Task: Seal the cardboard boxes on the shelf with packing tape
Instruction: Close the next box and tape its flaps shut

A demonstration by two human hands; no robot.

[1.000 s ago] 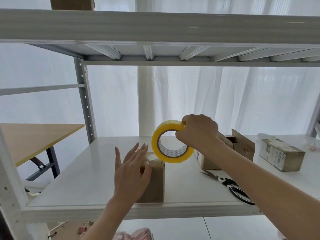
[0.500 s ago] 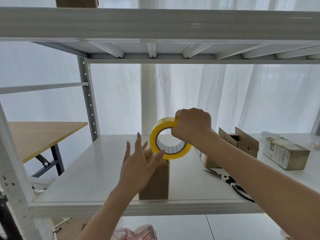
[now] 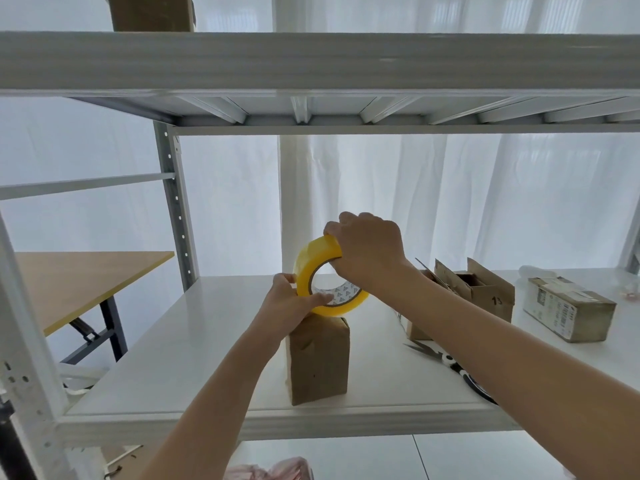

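Note:
A small upright cardboard box [image 3: 318, 362] stands near the front edge of the white shelf [image 3: 194, 344]. Just above its top hangs a yellow roll of packing tape [image 3: 313, 263]. My right hand [image 3: 369, 247] grips the roll's upper right rim. My left hand [image 3: 289, 306] pinches the roll's lower left side, thumb through the core. An open cardboard box [image 3: 481, 299] sits to the right, partly behind my right forearm. A closed, labelled box [image 3: 568, 308] lies at the far right.
Black-handled scissors [image 3: 450, 362] lie on the shelf under my right forearm. The upper shelf [image 3: 311, 60] hangs close overhead with a box [image 3: 152, 12] on it. A wooden table [image 3: 79, 282] stands to the left beyond the grey upright [image 3: 173, 202].
My left hand left the small box and took hold of the tape roll's lower left side. The roll tilted slightly while my right hand kept its grip.

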